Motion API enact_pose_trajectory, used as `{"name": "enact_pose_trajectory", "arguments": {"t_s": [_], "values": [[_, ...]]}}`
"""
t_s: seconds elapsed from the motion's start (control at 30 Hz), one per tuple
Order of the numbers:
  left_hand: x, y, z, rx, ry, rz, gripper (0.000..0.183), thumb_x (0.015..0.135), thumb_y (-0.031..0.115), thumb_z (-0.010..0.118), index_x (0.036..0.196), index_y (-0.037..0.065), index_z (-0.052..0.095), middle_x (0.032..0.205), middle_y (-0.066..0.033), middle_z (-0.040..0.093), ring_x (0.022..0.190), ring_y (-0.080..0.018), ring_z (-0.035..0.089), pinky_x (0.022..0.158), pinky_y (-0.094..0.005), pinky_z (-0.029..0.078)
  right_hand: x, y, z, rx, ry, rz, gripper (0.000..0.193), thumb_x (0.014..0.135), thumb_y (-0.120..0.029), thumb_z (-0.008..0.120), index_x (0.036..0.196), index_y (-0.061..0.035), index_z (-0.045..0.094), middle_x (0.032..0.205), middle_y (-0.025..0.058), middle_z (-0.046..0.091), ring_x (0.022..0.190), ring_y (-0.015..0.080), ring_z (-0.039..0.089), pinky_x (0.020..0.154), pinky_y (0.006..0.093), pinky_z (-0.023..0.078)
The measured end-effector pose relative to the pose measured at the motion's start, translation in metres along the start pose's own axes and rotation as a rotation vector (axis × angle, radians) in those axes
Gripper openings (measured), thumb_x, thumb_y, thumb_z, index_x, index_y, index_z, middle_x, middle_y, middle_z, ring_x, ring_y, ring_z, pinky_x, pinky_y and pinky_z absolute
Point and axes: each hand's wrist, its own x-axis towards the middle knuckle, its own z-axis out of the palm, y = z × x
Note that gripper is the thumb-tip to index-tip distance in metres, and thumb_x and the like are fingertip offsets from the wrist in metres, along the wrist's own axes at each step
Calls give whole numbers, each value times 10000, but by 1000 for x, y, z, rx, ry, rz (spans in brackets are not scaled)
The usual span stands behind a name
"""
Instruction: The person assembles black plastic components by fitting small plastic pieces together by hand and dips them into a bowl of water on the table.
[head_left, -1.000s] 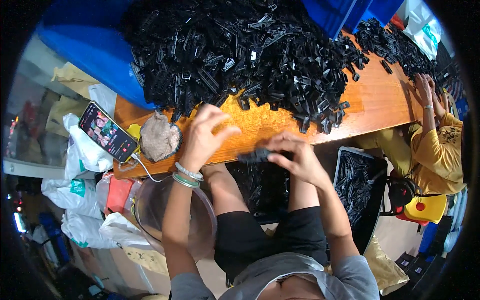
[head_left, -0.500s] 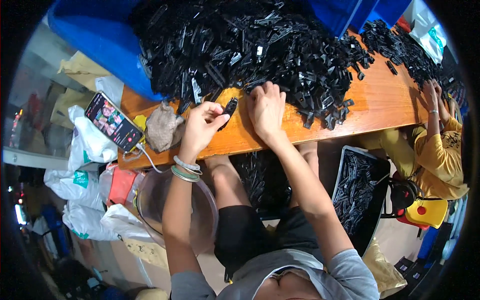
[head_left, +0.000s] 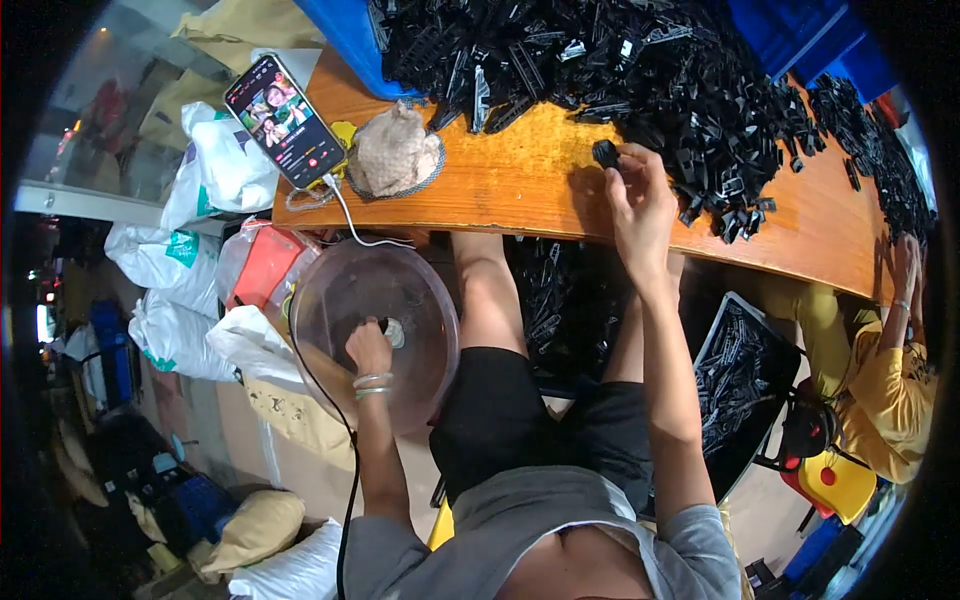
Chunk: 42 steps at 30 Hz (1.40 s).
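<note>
My left hand [head_left: 368, 352] is lowered inside a clear plastic tub [head_left: 452, 330], to the left of my knees. Its fingers are curled closed, and a dark bit of a black plastic part [head_left: 383, 325] shows at the fingertips. Beside it in the tub is a small pale round patch. Above the front of the wooden table [head_left: 530, 170], my right hand [head_left: 645, 200] pinches a small, blocky black plastic piece [head_left: 604, 153] between thumb and fingers. A large heap of black plastic parts [head_left: 640, 70] lies just beyond that hand.
A phone [head_left: 283, 122] with a lit screen and white cable leans by a net-covered bundle [head_left: 395, 150]. Blue bins [head_left: 800, 35] stand behind the heap. A black tray of parts [head_left: 735, 375] is below the table at right, near a co-worker in a yellow shirt [head_left: 890, 400]. White sacks [head_left: 180, 330] sit at left.
My left hand has moved from the table down into the tub with the black part. My right hand has come away from the heap's edge, holding a small black piece. The view has shifted.
</note>
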Motion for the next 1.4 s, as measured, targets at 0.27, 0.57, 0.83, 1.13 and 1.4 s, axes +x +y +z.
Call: {"name": "enact_pose_trajectory", "arguments": {"t_s": [0.27,0.57,0.83,1.13,1.4], "values": [[-15,98,-99,-1277,237,371,334,669,5,800,949,12,619,830,-44,650,764,-108,595,696,-255,480,-2,17,-31,888,-93,493,302,1011,-134,404,1258,3,512,910,114,659,715,130,630,616,218,458],[23,232,-161,-1016,259,1048,286,665,23,766,914,-5,627,937,-128,623,911,-304,573,818,-368,469,-15,13,-33,510,-250,299,330,916,-21,561,1238,34,518,907,64,655,722,97,595,634,221,472],[28,228,-159,-1025,180,1032,227,680,31,754,887,-31,685,896,-107,605,883,-268,569,783,-343,476,-8,8,-41,37,-402,20,221,765,9,683,984,42,680,862,140,611,839,287,580,768,340,459],[25,238,-162,-925,230,1088,230,672,88,773,870,-1,699,848,-95,594,837,-266,549,773,-358,459,0,11,-33,-50,-387,-201,267,723,-21,708,990,-29,715,889,76,596,876,269,529,780,360,425],[57,275,-191,-925,161,1054,313,733,135,759,995,-10,666,932,-115,627,788,-255,620,703,-350,504,1,-2,-55,-105,-306,-86,268,772,-157,723,988,-9,666,1005,140,622,887,322,619,800,402,499]]}}
